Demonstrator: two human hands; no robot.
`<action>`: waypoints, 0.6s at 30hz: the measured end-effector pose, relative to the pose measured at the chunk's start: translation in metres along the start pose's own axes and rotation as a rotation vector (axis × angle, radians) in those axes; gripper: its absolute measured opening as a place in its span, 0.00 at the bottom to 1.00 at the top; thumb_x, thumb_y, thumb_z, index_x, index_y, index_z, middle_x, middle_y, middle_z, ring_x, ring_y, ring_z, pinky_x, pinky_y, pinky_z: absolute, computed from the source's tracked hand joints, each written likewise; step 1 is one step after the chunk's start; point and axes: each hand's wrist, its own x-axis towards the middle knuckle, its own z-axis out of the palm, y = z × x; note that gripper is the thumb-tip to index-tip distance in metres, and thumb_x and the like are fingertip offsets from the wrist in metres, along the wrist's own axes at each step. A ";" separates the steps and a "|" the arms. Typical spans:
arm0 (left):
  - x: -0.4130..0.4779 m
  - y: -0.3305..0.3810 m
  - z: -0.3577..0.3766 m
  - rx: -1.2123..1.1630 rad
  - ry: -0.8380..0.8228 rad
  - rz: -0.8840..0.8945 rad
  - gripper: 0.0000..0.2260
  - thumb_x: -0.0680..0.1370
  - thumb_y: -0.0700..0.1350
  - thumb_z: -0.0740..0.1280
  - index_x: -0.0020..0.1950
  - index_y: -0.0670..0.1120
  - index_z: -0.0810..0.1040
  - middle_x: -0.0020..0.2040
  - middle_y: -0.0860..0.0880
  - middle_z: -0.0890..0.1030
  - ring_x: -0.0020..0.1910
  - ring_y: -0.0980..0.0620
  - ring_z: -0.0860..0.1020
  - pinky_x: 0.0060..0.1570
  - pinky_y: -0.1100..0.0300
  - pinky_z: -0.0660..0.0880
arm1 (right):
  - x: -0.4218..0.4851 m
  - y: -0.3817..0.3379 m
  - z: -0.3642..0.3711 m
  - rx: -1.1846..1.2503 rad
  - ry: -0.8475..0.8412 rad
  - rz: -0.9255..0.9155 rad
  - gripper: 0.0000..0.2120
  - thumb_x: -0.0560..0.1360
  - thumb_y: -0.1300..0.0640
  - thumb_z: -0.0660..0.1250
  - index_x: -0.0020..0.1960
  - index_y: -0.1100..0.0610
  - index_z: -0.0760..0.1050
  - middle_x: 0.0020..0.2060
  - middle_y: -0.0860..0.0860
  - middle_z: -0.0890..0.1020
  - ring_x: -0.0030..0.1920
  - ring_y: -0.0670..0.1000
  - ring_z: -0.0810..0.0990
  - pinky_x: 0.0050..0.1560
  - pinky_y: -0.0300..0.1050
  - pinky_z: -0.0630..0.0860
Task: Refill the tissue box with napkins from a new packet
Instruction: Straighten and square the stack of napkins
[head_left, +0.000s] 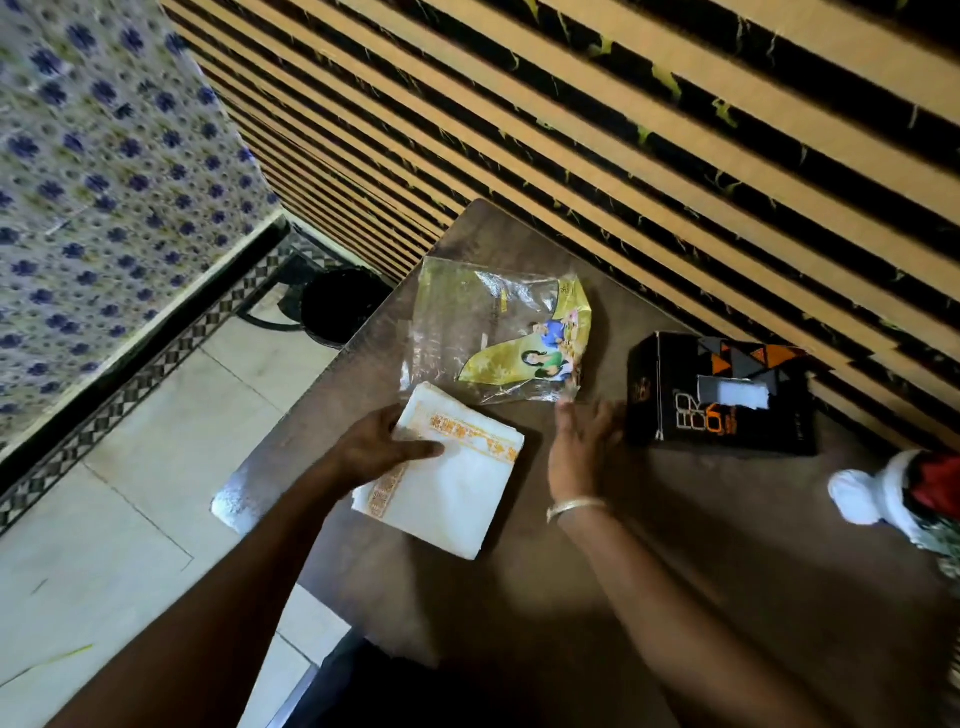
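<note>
A stack of white napkins (447, 483) with orange border print lies on the brown table (675, 571), near its left edge. My left hand (376, 447) grips the stack's left side, thumb on top. Behind the stack lies the clear and yellow plastic packet (498, 332), flat and crumpled. The black tissue box (722, 400) with orange triangles stands to the right, a white tissue showing in its top slot. My right hand (582, 447) hovers between the stack and the box, fingers spread, close to the box's left side and holding nothing.
A wall of tan and black slats (623, 130) runs right behind the table. A red and white soft object (904, 493) sits at the table's right edge. A black bin (337, 306) stands on the tiled floor to the left.
</note>
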 end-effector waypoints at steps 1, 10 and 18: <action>-0.001 -0.002 0.003 0.037 0.088 0.010 0.20 0.71 0.54 0.77 0.60 0.52 0.79 0.54 0.54 0.85 0.50 0.53 0.84 0.54 0.53 0.80 | -0.016 0.014 0.002 0.012 -0.046 0.039 0.37 0.78 0.39 0.61 0.80 0.54 0.53 0.79 0.60 0.56 0.79 0.60 0.55 0.75 0.52 0.58; -0.007 -0.020 0.028 -0.070 0.246 -0.004 0.24 0.68 0.50 0.80 0.59 0.46 0.78 0.53 0.50 0.85 0.49 0.46 0.84 0.45 0.56 0.80 | -0.060 0.053 0.034 0.244 -0.336 0.299 0.43 0.66 0.51 0.77 0.74 0.56 0.59 0.66 0.59 0.76 0.62 0.60 0.79 0.55 0.56 0.80; -0.042 -0.027 0.020 -0.292 0.056 0.215 0.23 0.70 0.43 0.79 0.61 0.42 0.76 0.57 0.42 0.84 0.56 0.42 0.83 0.57 0.41 0.79 | -0.063 0.049 0.025 0.460 -0.475 0.226 0.28 0.59 0.63 0.77 0.58 0.62 0.78 0.53 0.60 0.85 0.49 0.58 0.86 0.40 0.46 0.80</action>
